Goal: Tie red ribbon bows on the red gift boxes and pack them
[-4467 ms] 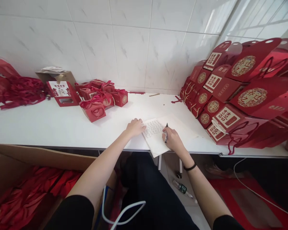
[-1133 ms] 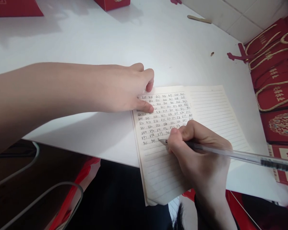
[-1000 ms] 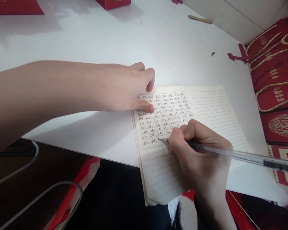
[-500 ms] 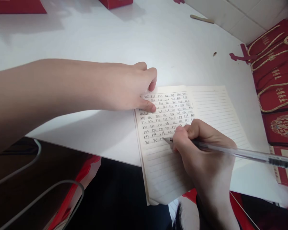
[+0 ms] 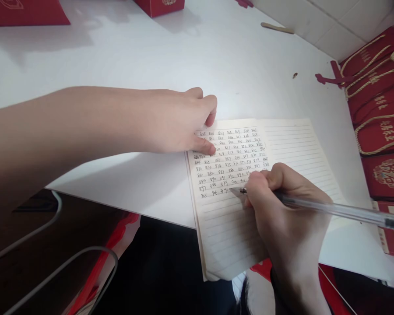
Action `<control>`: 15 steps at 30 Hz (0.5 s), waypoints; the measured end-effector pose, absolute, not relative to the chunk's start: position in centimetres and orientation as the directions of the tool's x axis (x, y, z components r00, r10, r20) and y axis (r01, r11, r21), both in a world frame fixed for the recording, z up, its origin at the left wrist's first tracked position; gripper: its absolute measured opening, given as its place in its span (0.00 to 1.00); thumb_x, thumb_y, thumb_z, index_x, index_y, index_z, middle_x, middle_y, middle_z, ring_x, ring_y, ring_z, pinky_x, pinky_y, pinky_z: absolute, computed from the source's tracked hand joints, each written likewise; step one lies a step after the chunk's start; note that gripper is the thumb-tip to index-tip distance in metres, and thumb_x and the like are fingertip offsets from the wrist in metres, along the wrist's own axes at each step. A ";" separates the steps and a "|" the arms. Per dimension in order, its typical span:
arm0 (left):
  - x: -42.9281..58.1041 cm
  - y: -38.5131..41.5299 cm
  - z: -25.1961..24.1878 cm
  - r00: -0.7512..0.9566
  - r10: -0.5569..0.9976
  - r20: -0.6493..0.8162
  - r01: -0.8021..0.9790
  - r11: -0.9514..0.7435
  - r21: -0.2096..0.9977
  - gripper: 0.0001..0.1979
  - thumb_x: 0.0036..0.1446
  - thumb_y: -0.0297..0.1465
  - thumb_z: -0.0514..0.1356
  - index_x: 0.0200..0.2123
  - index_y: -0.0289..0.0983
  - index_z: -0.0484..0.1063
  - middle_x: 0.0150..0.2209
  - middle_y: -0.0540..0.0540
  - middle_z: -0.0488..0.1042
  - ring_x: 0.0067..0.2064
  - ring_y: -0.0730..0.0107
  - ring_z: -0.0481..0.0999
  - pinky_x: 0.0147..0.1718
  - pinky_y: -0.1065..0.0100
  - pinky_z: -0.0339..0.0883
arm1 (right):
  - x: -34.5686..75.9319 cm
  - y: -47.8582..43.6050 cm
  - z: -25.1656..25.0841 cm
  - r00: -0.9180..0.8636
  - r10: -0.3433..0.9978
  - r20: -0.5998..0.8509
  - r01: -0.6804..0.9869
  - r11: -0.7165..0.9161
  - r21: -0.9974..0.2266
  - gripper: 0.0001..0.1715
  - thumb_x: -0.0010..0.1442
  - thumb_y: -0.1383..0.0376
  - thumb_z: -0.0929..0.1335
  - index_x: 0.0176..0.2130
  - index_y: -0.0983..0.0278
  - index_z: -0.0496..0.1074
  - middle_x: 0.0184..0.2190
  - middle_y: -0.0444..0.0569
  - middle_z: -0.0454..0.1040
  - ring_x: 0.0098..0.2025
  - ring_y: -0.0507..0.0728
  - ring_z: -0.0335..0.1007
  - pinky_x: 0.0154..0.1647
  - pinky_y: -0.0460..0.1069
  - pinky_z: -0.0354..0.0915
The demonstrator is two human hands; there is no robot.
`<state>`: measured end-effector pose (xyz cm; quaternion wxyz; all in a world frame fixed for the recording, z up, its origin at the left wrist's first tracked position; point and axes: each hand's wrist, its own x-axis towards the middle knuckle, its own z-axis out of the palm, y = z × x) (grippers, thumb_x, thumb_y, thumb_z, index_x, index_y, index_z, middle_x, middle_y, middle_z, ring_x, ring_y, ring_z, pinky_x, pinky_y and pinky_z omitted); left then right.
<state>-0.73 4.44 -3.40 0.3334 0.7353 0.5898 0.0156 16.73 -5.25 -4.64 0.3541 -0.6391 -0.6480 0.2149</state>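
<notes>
An open lined notebook (image 5: 292, 144) lies at the near edge of the white table (image 5: 151, 65), hanging a little over it. Its left page carries rows of handwritten three-digit numbers. My left hand (image 5: 180, 120) rests on the page's upper left corner, fingers curled and pressing the paper down. My right hand (image 5: 282, 214) is closed on a clear ballpoint pen (image 5: 335, 210) in a writing grip. The pen's tip touches the last written row on the left page.
Red gift bags with gold cord handles (image 5: 377, 109) are stacked at the right. A red box (image 5: 159, 5) and another red item (image 5: 26, 11) sit at the far edge. A wooden stick (image 5: 277, 28) lies near the tiled wall. A white cable (image 5: 68, 258) hangs below the table.
Since 4.5 s ago the view has closed in on the notebook. In the last second the pen tip has moved right along the bottom row, adding digits. My left hand stays put.
</notes>
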 end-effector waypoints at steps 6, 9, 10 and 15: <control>-1.1 4.4 -3.5 0.385 0.863 -0.328 0.869 -0.220 0.443 0.28 0.46 0.49 0.57 0.46 0.38 0.63 0.43 0.49 0.63 0.48 0.48 0.69 0.47 0.52 0.58 | 17.1 -5.4 -4.6 0.149 0.985 0.087 0.407 0.019 -0.913 0.19 0.51 0.75 0.63 0.17 0.62 0.50 0.13 0.37 0.52 0.16 0.47 0.48 0.15 0.43 0.48; -1.2 4.2 -3.5 0.418 0.853 -0.312 0.854 -0.251 0.455 0.27 0.45 0.48 0.59 0.46 0.39 0.64 0.44 0.47 0.64 0.46 0.53 0.70 0.46 0.57 0.60 | 17.2 -5.9 -5.1 0.313 0.942 0.124 0.215 0.057 -0.975 0.20 0.56 0.71 0.64 0.18 0.62 0.52 0.12 0.37 0.53 0.15 0.47 0.48 0.14 0.43 0.47; -1.3 4.1 -3.4 0.423 0.852 -0.308 0.851 -0.257 0.458 0.26 0.45 0.47 0.59 0.46 0.40 0.64 0.45 0.46 0.65 0.45 0.54 0.70 0.45 0.59 0.61 | 17.1 -6.1 -5.3 0.324 0.932 0.163 0.198 0.102 -0.975 0.20 0.57 0.68 0.65 0.19 0.62 0.53 0.13 0.37 0.55 0.15 0.47 0.49 0.14 0.43 0.47; -1.5 3.5 -3.1 0.469 0.848 -0.246 0.845 -0.351 0.404 0.24 0.47 0.48 0.58 0.44 0.40 0.65 0.44 0.43 0.68 0.40 0.57 0.73 0.39 0.60 0.65 | 16.2 -6.8 -5.9 0.280 0.924 0.261 0.261 0.189 -0.947 0.17 0.59 0.52 0.66 0.29 0.62 0.65 0.13 0.38 0.59 0.14 0.49 0.52 0.14 0.44 0.48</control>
